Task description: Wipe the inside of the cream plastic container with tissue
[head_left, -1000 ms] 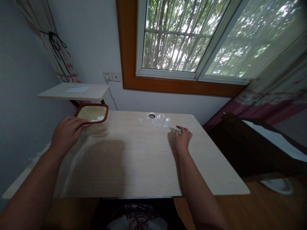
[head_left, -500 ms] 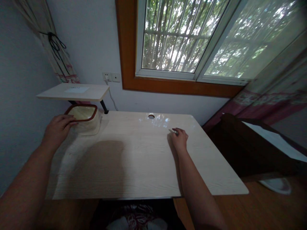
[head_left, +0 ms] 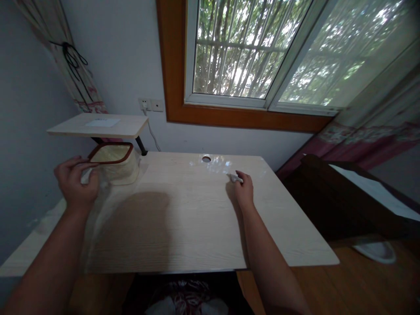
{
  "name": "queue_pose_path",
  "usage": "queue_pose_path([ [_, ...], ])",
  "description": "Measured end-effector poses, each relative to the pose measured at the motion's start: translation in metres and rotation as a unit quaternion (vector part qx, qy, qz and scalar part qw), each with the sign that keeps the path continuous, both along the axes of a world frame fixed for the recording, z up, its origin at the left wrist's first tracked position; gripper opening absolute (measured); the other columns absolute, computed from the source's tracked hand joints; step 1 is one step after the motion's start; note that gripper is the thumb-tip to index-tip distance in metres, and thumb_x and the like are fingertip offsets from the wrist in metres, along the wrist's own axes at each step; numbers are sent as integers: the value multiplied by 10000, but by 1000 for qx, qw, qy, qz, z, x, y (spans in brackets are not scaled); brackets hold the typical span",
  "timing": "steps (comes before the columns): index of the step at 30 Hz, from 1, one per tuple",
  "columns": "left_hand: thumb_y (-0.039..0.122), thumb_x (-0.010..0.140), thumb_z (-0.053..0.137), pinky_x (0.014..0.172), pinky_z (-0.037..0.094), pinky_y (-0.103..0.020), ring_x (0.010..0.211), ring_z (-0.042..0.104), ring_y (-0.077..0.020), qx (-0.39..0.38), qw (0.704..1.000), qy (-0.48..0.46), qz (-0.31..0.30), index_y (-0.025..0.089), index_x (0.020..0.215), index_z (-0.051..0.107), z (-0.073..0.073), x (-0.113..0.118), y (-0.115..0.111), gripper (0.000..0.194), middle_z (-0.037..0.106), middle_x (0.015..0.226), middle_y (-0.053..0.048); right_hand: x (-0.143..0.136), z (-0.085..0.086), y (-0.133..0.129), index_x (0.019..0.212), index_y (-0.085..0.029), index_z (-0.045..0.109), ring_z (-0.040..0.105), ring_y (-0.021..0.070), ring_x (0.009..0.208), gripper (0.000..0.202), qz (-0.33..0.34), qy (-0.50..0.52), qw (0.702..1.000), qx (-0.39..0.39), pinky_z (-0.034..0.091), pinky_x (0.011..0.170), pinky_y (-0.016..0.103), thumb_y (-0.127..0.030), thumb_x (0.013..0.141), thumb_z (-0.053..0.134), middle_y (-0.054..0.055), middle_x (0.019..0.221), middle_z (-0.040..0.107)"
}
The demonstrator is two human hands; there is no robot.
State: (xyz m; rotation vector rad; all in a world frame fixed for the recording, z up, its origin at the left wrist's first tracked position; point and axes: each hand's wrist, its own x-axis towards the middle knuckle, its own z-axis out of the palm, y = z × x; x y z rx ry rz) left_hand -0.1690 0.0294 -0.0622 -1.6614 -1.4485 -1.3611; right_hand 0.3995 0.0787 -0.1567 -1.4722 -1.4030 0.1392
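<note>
At the left of the desk, a cream basket with a brown rim stands upright under a small raised shelf. My left hand is beside the basket's left side, fingers curved and thumb apart. Its fingertips reach the near left rim; whether they touch it, I cannot tell. Toward the right of the desk, my right hand is closed around a small whitish object. Only one end of that object sticks out to the left of my fingers, so its kind is unclear.
The raised shelf carries a sheet of paper. A round cable hole lies near the back edge of the desk. Behind are a wall socket with a cord and a barred window. Dark furniture stands at the right.
My left hand has moved back to the left from the basket rim, its thumb spreading away. My right hand has shifted slightly up and left, and more of the whitish object shows.
</note>
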Motion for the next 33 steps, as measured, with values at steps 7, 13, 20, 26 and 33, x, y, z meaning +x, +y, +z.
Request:
queue_pose_path([
  [7,189,781,629,985,479,-495,1023,628,-253,1,997,27,-70,222,811,639,-14,66,-14,46,653,911,-53,9,-15,2,1288,-88,614,565,351,1164,518,-103,-143,981,-86,353,1082,549,-214,796,512,225,1225,659],
  [13,141,850,585,898,488,-438,953,625,-231,-152,958,68,-235,241,952,659,-34,128,-13,160,673,973,-63,-7,-10,-2,1297,-173,656,614,306,1081,531,12,-114,988,-100,431,1049,480,-211,786,515,127,1138,723],
  [20,141,911,538,914,493,-413,986,581,-230,-241,919,77,-304,208,1031,661,-65,185,8,184,640,1011,-80,-57,2,-22,1388,-222,604,551,272,1118,674,236,-141,957,-95,459,1045,437,-112,728,522,71,1235,705],
  [26,227,941,585,1023,468,-443,1122,558,-258,-288,900,118,-306,222,1255,653,-82,221,25,321,654,1169,-100,-80,10,-31,1425,-252,539,541,264,1130,710,287,-109,949,-74,440,1047,446,-64,741,488,25,1245,718],
  [33,215,949,587,980,470,-414,1121,540,-252,-313,897,180,-256,251,1195,697,-89,266,46,271,672,1175,-92,-71,10,-25,1315,-229,601,590,266,1048,560,196,-24,978,-70,465,978,448,-121,779,477,32,1125,760],
])
